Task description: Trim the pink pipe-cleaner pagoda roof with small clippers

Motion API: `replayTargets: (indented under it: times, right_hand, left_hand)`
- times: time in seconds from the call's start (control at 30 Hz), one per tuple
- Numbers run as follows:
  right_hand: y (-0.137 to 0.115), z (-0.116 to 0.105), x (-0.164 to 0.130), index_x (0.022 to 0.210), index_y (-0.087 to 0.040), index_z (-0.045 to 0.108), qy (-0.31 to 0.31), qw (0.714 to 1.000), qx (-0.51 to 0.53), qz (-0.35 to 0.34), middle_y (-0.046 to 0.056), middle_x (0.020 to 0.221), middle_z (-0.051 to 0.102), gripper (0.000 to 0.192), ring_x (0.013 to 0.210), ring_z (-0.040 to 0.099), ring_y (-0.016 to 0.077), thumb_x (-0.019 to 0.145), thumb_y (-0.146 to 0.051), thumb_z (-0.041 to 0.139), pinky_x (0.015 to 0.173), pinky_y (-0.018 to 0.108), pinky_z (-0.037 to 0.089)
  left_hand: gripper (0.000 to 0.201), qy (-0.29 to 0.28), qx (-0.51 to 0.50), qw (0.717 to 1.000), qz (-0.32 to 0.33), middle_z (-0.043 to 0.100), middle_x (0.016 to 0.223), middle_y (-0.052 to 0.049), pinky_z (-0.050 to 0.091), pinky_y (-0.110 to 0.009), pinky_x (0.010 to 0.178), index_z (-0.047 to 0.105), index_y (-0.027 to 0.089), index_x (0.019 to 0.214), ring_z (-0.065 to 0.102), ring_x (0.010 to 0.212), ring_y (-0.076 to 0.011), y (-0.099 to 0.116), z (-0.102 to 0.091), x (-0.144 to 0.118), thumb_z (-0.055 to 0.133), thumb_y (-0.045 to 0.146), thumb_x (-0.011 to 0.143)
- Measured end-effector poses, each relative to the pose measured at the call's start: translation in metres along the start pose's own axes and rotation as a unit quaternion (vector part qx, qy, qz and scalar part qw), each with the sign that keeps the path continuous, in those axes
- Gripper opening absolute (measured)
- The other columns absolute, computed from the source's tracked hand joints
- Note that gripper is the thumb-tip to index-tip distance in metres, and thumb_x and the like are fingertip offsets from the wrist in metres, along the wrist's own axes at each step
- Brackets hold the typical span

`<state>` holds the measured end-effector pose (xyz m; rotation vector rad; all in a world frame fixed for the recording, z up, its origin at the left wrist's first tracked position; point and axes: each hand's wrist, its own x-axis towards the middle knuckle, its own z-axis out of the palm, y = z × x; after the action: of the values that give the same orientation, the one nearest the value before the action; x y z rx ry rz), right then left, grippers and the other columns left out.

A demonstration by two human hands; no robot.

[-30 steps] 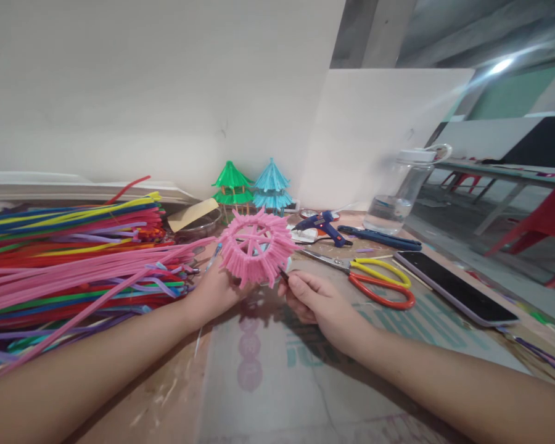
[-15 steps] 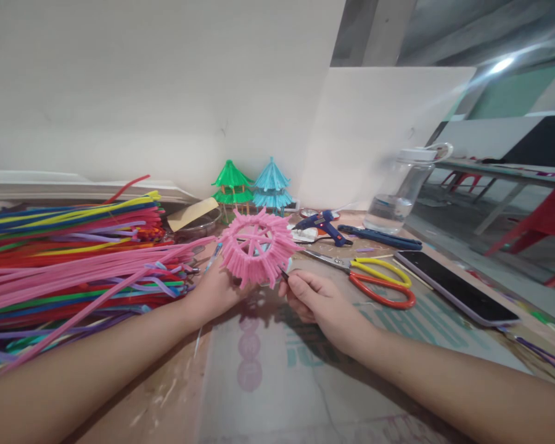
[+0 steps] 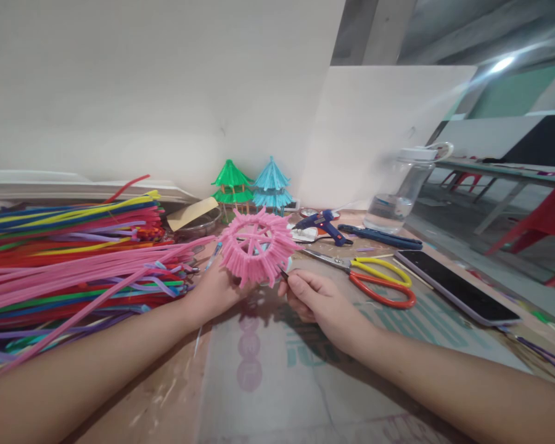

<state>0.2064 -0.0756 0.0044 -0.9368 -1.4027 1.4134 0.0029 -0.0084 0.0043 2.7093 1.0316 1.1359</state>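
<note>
Hands: two, both bare, the left raised near the middle and the right just beside it
Left hand (image 3: pixel 217 288): placed under and behind the pink ring, which is held up by it; the fingers are mostly hidden
Right hand (image 3: pixel 317 301): curled, with one dark thin tool (image 3: pixel 284 275) pinched between thumb and fingers; its tip is pointed at the ring's lower right edge, but whether contact is made cannot be told
Pink ring (image 3: pixel 259 264): one, made of pipe cleaners, fringed all round and spoked inside, tilted toward the viewer above the worktop (image 3: pixel 134 404)
Pagoda models: two, set side by side behind the ring, one green pagoda (image 3: pixel 231 177) and one blue pagoda (image 3: pixel 272 180), each roofed in two tiers
Pipe cleaners (image 3: pixel 74 265): many, heaped at the left in mixed colours, too overlapped to be counted
Scissors (image 3: pixel 379 280): one pair, yellow and red handled, laid right of the ring
Glue gun (image 3: pixel 324 227): one, blue, laid behind the scissors
Phone (image 3: pixel 457 287): one, laid screen up beside the scissors
Bottle (image 3: pixel 391 194): one, clear, white-lidded, stood behind the phone
</note>
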Motion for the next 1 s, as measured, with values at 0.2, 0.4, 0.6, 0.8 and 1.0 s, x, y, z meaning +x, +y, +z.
replayTargets:
  times: [0.2, 0.4, 0.6, 0.8, 1.0]
  right_hand:
    - [0.001, -0.0001, -0.001, 0.08, -0.018, 0.057, -0.008, 1.0, 0.024, 0.003, -0.009, 0.054, 0.033, 0.06, 0.047, 0.022, 0.0077, 0.072, -0.077, 0.065, 0.045, 0.025, 0.012]
    - [0.0003, 0.0008, -0.0002, 0.076, -0.018, 0.056, 0.002, 1.0, 0.002, -0.003, -0.01, 0.051, 0.029, 0.058, 0.045, 0.021, 0.0076, 0.073, -0.075, 0.065, 0.044, 0.025, 0.012]
    - [0.0013, 0.0, 0.0004, 0.08, -0.017, 0.057, -0.012, 1.0, 0.021, 0.004, -0.01, 0.052, 0.032, 0.063, 0.046, 0.021, 0.0072, 0.07, -0.079, 0.066, 0.044, 0.024, 0.012]
    - [0.0006, -0.0001, -0.0004, 0.076, -0.018, 0.057, -0.003, 1.0, 0.002, -0.002, -0.01, 0.051, 0.031, 0.059, 0.046, 0.022, 0.0076, 0.073, -0.077, 0.064, 0.044, 0.024, 0.012]
    - [0.0018, -0.0009, 0.0001, 0.082, -0.018, 0.057, -0.021, 1.0, 0.018, 0.001, -0.01, 0.053, 0.031, 0.061, 0.046, 0.021, 0.0075, 0.074, -0.078, 0.063, 0.044, 0.024, 0.013]
  left_hand:
    - [0.033, 0.002, 0.005, 1.0, -0.005, 0.075, 0.087, -0.008, 0.059, -0.042, 0.083, 0.071, 0.021, 0.109, 0.07, 0.087, -0.0277, -0.0002, -0.0002, -0.0002, 0.051, 0.041, 0.092]
    - [0.033, -0.006, 0.008, 1.0, 0.006, 0.073, 0.083, -0.008, 0.059, -0.042, 0.081, 0.072, 0.021, 0.105, 0.068, 0.082, -0.027, 0.0001, -0.0009, 0.0, 0.05, 0.041, 0.092]
    - [0.036, 0.001, 0.021, 1.0, 0.01, 0.073, 0.083, -0.008, 0.059, -0.041, 0.079, 0.072, 0.02, 0.107, 0.068, 0.082, -0.0268, 0.0024, -0.0013, 0.0016, 0.047, 0.041, 0.093]
    - [0.035, 0.006, 0.02, 1.0, 0.013, 0.073, 0.087, -0.009, 0.059, -0.043, 0.085, 0.073, 0.021, 0.101, 0.068, 0.086, -0.0271, -0.0001, -0.0006, 0.0004, 0.048, 0.044, 0.094]
    - [0.034, 0.001, 0.009, 1.0, -0.001, 0.073, 0.083, -0.008, 0.058, -0.043, 0.085, 0.072, 0.02, 0.098, 0.067, 0.082, -0.0267, -0.0002, -0.0002, 0.0009, 0.049, 0.044, 0.092]
